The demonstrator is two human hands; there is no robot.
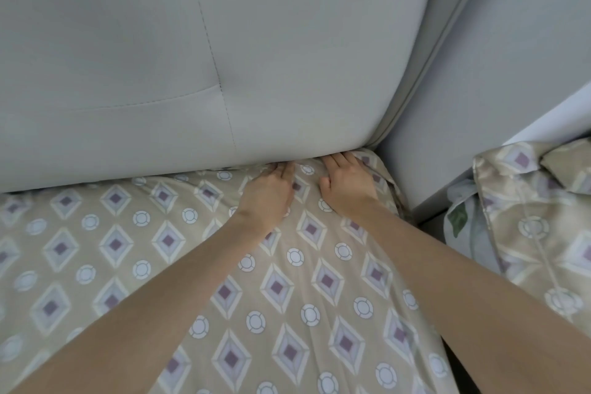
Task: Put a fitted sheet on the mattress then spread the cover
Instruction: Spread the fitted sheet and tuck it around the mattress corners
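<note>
**Currently: both hands at the headboard corner**

The beige fitted sheet with a diamond-and-circle print (pixel 198 253) lies spread over the bed surface, reaching up to the grey padded headboard (pixel 192 57). The left hand (pixel 271 190) rests flat on the sheet, fingers straight and pushed into the seam where the sheet meets the headboard. The right hand (pixel 347 184) lies just beside it, near the bed's corner, also flat, with its fingertips hidden under the headboard's lower edge. Neither hand is clenched; both press the sheet without grasping it. A bundle of matching patterned fabric (pixel 537 233) sits to the right, apart from the bed.
</note>
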